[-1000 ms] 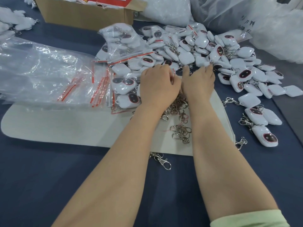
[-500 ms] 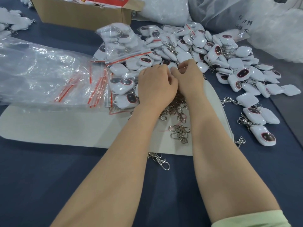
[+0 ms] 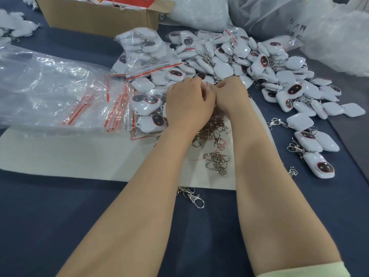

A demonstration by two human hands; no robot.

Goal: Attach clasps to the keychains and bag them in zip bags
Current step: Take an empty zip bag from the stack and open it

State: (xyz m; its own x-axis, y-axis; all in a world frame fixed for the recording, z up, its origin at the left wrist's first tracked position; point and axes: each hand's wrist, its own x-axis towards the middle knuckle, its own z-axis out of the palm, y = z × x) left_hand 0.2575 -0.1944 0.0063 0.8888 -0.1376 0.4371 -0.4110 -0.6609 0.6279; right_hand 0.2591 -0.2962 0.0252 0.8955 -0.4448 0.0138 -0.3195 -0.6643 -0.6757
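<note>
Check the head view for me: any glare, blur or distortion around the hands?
Head view: soft, even light, hardly any shadow; glare streaks the clear plastic zip bags with red seals and glossy white plastic keychains; left hand and right hand are slightly blurred, fingertips hidden; silver metal clasps look sharp; wide-angle stretch swells the forearms at the bottom edge.

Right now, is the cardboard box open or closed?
Open. The cardboard box has a flap folded outward, and items show inside it.

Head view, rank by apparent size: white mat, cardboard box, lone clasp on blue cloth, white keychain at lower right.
1. white mat
2. cardboard box, cropped and farther off, so unsure
3. white keychain
4. lone clasp
</note>
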